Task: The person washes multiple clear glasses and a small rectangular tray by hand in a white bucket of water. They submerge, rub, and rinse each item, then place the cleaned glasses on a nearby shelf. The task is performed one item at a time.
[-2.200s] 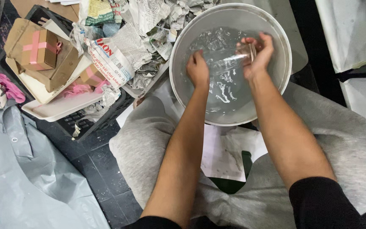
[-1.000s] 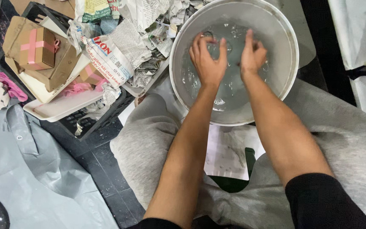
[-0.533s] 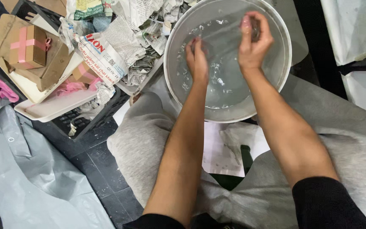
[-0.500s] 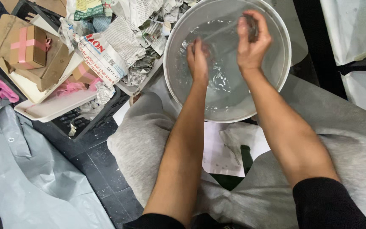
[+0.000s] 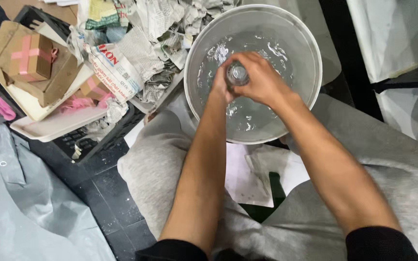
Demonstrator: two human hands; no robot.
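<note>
Hands: right hand [image 5: 262,82] & left hand [image 5: 220,87] both gripping small glass jar [image 5: 237,74] (clear) over basin [image 5: 310,48] w/ water.

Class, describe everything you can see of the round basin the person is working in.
The basin is round, pale grey-white and looks like plastic, with a smooth raised rim. It holds clear, rippling water. It sits upright in front of the seated person's knees, beside crumpled newspaper. Both hands meet over its middle: the right hand and left hand close around a small clear glass object.
</note>
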